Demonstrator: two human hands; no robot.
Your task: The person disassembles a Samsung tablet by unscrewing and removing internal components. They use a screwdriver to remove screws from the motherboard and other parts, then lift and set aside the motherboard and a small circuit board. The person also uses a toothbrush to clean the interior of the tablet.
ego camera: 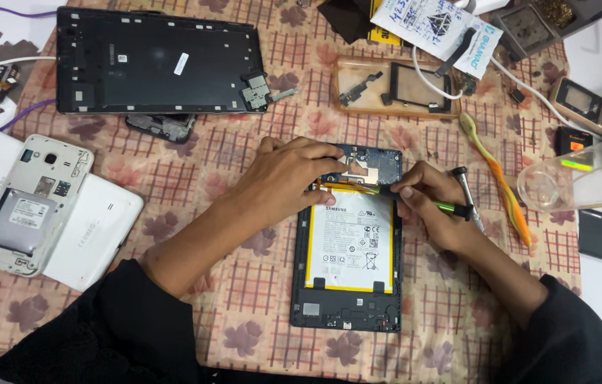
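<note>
Plainly, largest first:
Opened tablet point(347, 270): lying flat on the checked cloth point(244, 284), back cover off; probably light, stiff and fragile, best held by its frame edges
Battery point(351, 245): sitting white in the frame; likely soft-walled, so it should not be bent or pierced
Left hand point(287, 178): pressing palm-down on the tablet's top end, clasping nothing
Right hand point(425, 203): pinching a green-handled screwdriver point(422, 200), its tip meeting the battery's top edge
</note>
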